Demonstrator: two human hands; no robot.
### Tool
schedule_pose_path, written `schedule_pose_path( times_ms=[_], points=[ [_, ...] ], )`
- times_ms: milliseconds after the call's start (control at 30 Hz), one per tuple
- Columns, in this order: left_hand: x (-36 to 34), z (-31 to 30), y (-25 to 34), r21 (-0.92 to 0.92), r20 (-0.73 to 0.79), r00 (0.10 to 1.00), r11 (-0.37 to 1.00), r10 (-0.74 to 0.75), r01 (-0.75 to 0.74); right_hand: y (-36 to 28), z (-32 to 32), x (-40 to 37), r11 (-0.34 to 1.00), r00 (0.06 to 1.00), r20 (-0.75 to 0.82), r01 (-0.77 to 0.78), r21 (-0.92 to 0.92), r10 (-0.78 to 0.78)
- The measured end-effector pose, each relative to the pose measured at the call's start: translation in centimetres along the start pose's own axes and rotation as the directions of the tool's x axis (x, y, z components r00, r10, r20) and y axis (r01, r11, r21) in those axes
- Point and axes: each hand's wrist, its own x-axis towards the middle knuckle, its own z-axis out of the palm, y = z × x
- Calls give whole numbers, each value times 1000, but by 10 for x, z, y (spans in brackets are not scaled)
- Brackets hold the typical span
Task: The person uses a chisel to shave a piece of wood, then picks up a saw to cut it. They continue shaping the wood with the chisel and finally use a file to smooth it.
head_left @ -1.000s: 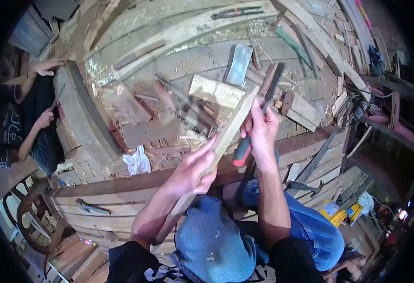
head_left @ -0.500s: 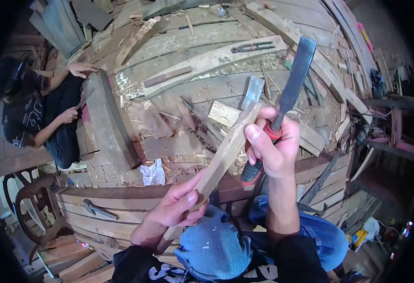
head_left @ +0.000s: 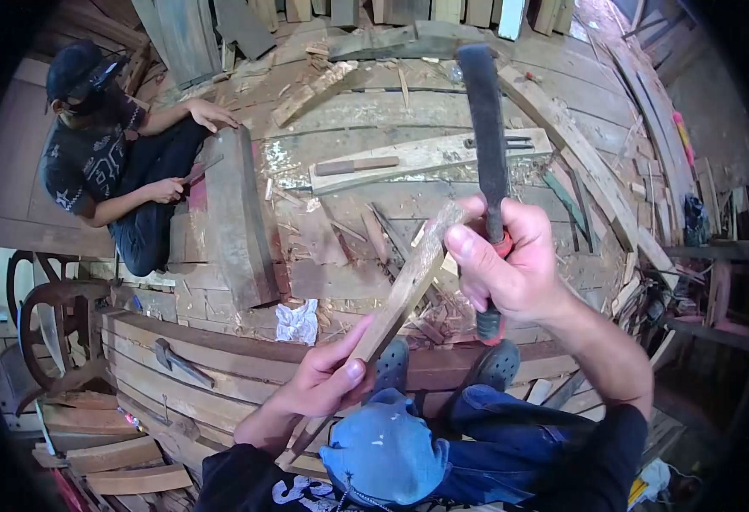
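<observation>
My left hand [head_left: 327, 382] is closed around the lower part of a narrow wooden strip [head_left: 398, 303], which slants up to the right across my view. At its upper end my right thumb and fingers pinch the strip. My right hand [head_left: 515, 260] also grips a chisel [head_left: 483, 128] by its red and black handle, most of which the palm and fingers hide. The chisel's wide dark blade points up, away from me. A blue denim-like cloth object [head_left: 383, 448] is below my left hand.
A seated co-worker [head_left: 105, 162] at the left holds a tool beside a thick wooden beam [head_left: 236, 218]. Pincers [head_left: 515, 142] and a brown wooden piece [head_left: 357, 165] lie on a pale plank [head_left: 434, 154]. A hammer-like tool [head_left: 178, 363] rests on slats. White crumpled paper [head_left: 297, 322] and wood scraps litter the floor.
The chisel blade has swung left to stand nearly upright. My right elbow has moved out to the right. The camera view has shifted, showing more of the far floor and the co-worker.
</observation>
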Motion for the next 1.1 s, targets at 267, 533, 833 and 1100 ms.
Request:
schedule_pose_path(
  times_ms=[267,533,833,1100],
  points=[
    [20,17,11,589,-29,998,808,47,-21,-26,-29,-39,999,999,8,-34,-39,35],
    [53,11,-1,669,167,978,715,121,-203,5,-62,-52,964,980,-62,197,181,-189],
    [65,13,-4,518,58,997,855,-54,17,28,-81,-42,945,962,-2,270,184,-274],
    [71,13,-12,474,89,993,880,-81,30,25,-94,-45,957,968,24,244,154,-251]
  ],
)
